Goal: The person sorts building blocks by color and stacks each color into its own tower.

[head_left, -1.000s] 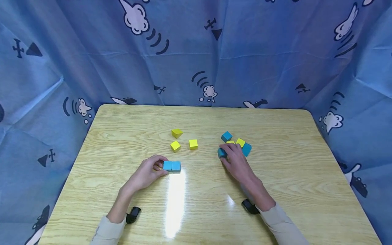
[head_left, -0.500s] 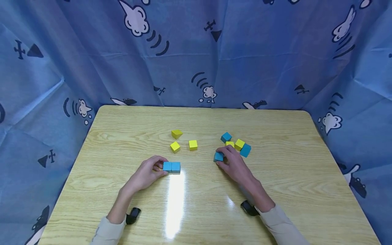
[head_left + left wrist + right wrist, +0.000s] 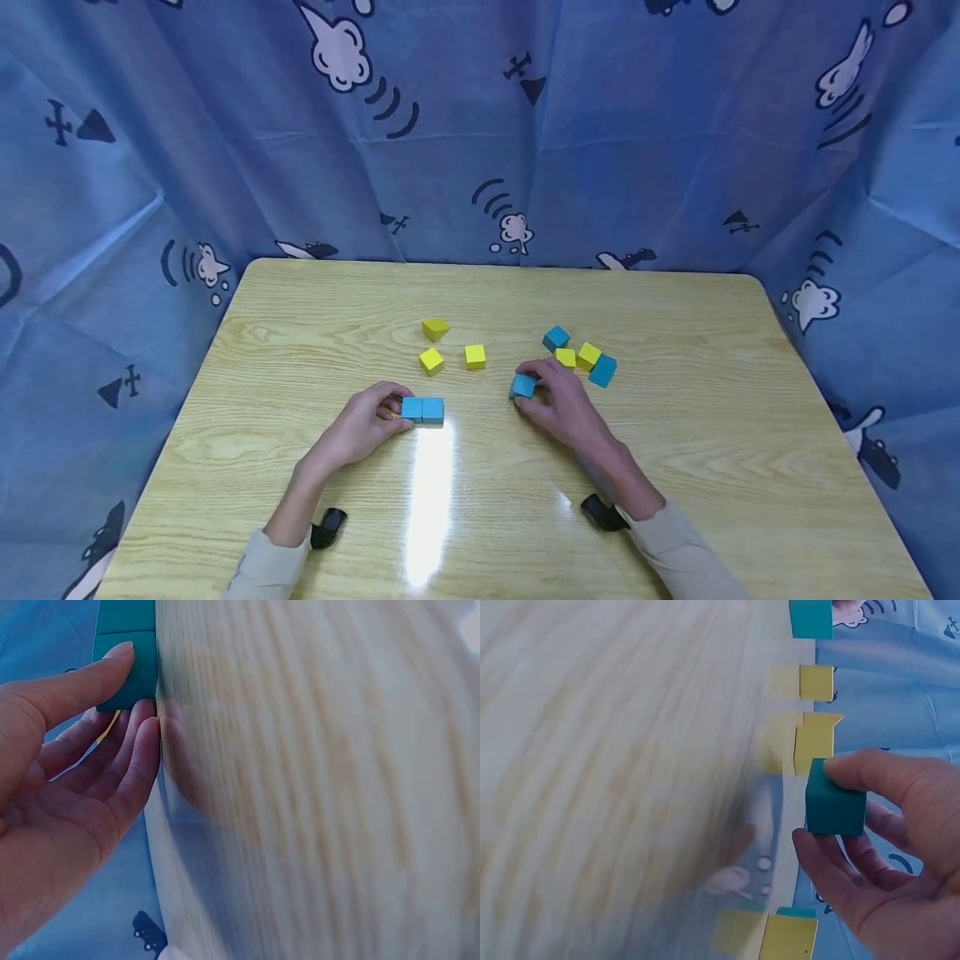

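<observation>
Left of the middle of the wood-grain table point(image 3: 675, 333): I have a row of two blue cubes point(image 3: 432, 408), smooth-faced and touching side to side, its long axis running left to right.
Left hand point(image 3: 367, 425): pinching the left cube of that row between thumb and fingers; I see the row's right end uncovered.
Right hand point(image 3: 566, 408): thumb and fingers gripping a single smooth blue cube point(image 3: 522, 385); I cannot tell whether its underside touches the table.
Line between the blues: the single cube sits right of the row and slightly farther back, a little turned from its axis; I judge this offset the relation to steer by.
Nearer hand: the left, touching the row; the right is well apart from it.
Far side: two yellow cubes point(image 3: 475, 357) and a yellow wedge-like block point(image 3: 434, 329), which I judge off that line.
Far right: a blue cube point(image 3: 556, 337), two more yellow cubes point(image 3: 588, 356) and a skewed blue block point(image 3: 603, 371), just beyond the right hand.
</observation>
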Available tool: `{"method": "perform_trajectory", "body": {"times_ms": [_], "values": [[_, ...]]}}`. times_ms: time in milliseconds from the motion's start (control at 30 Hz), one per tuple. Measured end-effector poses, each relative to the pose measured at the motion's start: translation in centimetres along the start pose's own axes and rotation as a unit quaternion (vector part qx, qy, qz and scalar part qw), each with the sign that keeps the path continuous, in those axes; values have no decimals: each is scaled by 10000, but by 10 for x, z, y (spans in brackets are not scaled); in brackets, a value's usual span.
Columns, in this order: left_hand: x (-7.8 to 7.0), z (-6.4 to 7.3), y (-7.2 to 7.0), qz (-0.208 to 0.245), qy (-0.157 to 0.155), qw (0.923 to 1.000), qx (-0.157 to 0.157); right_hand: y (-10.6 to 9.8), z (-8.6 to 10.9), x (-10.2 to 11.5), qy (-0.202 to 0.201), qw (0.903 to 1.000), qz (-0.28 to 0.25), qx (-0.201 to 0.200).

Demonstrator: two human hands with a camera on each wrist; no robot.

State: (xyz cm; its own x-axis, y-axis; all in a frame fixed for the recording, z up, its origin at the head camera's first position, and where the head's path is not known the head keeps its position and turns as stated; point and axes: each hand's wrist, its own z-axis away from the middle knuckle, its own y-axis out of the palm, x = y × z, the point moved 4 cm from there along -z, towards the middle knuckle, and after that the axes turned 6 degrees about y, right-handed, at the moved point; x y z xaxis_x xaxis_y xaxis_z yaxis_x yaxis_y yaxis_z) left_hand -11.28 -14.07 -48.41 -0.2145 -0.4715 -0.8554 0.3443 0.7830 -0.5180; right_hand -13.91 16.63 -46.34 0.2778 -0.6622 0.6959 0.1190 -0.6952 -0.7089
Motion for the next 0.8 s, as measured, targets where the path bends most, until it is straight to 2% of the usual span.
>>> {"method": "perform_trajectory", "body": {"times_ms": [133,433,633,800], "values": [[0,0,0,25,-37,10000,-13,6,-1,2,115,9990,-431,104],[-1,1,1,30,-39,10000,-16,23,-7,16,215,9945,-983,301],[-1,0,1,72,-10,10000,-29,33,-13,25,236,9876,-1502,394],[-1,0,1,-31,-7,10000,-37,42,-16,36,30,9784,-1981,600]]}}
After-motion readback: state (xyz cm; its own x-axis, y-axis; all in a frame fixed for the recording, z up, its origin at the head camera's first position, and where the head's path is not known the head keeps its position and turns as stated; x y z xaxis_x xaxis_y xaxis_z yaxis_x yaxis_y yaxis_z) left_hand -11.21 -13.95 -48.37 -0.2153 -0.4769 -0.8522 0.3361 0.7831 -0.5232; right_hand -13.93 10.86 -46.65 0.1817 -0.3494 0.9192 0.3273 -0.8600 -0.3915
